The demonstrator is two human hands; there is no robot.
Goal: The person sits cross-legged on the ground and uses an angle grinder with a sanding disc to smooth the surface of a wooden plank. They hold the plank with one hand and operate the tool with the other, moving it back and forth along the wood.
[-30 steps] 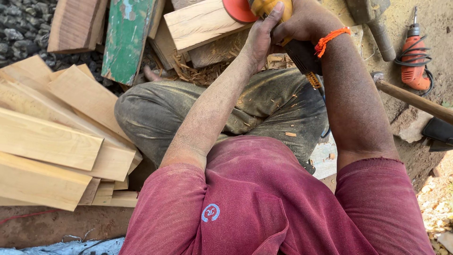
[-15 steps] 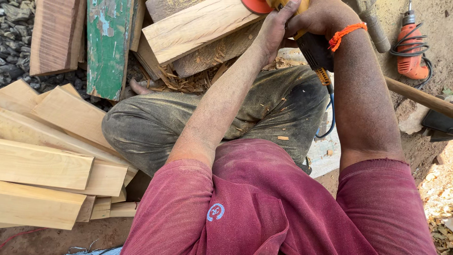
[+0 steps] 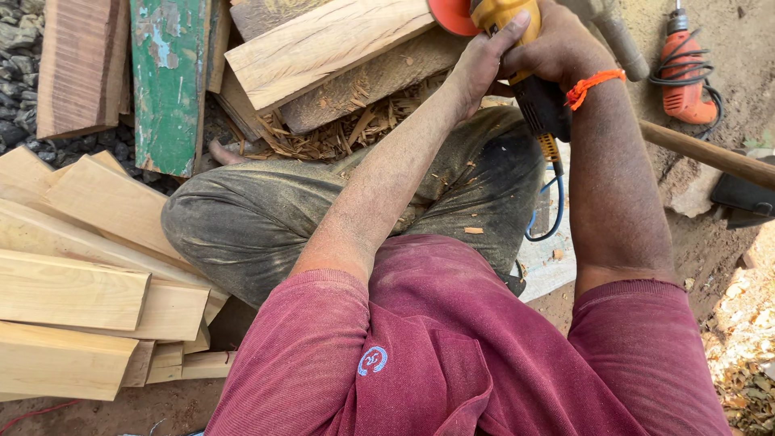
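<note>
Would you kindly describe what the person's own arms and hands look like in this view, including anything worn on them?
Both arms are bare from the upper arm down, dusted with fine sawdust and wood chips. Short maroon sleeves of a dusty T-shirt cover the shoulders. The right wrist carries a knotted orange thread band. The left hand and the right hand wear no gloves; no rings or watch are visible.

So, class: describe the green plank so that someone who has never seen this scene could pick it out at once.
Start at the stack of pale boards on the left and look up, past the bent knee. The green plank stands on end among brown planks. It alone carries paint, worn and flaking.
</note>
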